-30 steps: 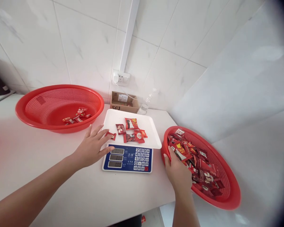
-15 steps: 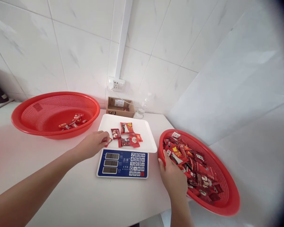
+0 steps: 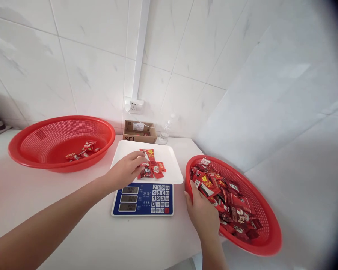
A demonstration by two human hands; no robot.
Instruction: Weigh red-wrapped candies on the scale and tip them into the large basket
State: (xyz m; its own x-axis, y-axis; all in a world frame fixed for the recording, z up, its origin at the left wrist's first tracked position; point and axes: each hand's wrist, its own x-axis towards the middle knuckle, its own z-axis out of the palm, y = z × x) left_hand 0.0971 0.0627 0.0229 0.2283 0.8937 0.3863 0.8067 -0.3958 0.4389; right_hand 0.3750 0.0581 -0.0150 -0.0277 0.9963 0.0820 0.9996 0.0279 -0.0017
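Note:
A blue-faced digital scale (image 3: 143, 198) with a white weighing tray (image 3: 169, 159) stands in the middle of the white counter. Several red candy packets (image 3: 153, 168) lie on the tray. My left hand (image 3: 126, 171) rests on the tray with its fingers curled round some of these packets. My right hand (image 3: 202, 212) lies on the near rim of a red basket (image 3: 266, 240) at the right, which is full of red candy packets (image 3: 228, 195); its fingers reach in among them, their tips hidden.
A second, larger red basket (image 3: 25, 157) sits at the left with a few packets (image 3: 81, 150) inside. A small cardboard box (image 3: 138, 131) and a clear bottle (image 3: 165, 135) stand against the tiled wall under a socket (image 3: 135, 106). The counter edge runs close below.
My left hand closed on the small packet at the tray's left edge, then moved right over the tray's packets. The right hand stayed on the basket. The view tilted upward.

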